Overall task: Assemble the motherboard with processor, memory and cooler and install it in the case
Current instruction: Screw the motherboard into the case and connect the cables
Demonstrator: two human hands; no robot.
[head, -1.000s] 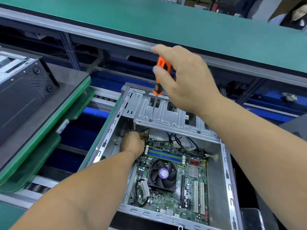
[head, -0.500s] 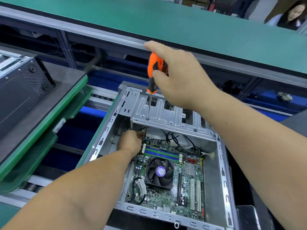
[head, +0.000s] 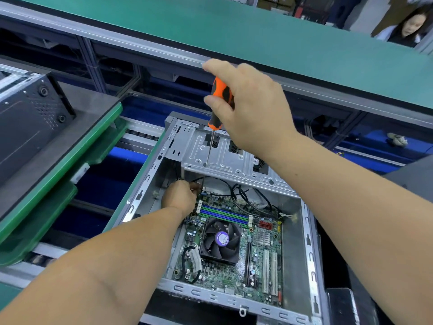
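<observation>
While the right hand (head: 248,106) clamps its fingers and thumb round the orange-and-black handled screwdriver (head: 219,106), the thin steel shaft drops through an access hole in the silver stamped-metal drive cage (head: 225,158) at 12 o'clock of the open grey steel case (head: 304,231).

Screwdriver long axis: near vertical, handle up and tilted slightly toward 1 o'clock, tip pointing down. The tip goes out of sight below the cage plate, so the screw it is after is hidden. It probably sits at the far-left corner of the board, but I can't confirm that.

Left hand (head: 180,198) is down inside the case, just under the cage edge at 11 o'clock of the board, with its fingers curled at something small near the black cables (head: 241,195). Can't tell whether it is pinching a screw, a cable or the shaft tip, because the knuckles block it.

Green motherboard (head: 234,273) lies flat on the case floor, long axis running 12 to 6. Black cooler fan with purple hub label (head: 221,240) is at centre, and the green-and-blue memory slots (head: 222,214) are just past it toward 12. So the board looks assembled and seated, and fastening is the step in hand.

Key relation: the fastening point is straight below the right-hand grip, along the shaft axis. The left hand is the nearer one to it and looks to be guiding. Keep the shaft plumb through the hole or the tip will walk off.
</observation>
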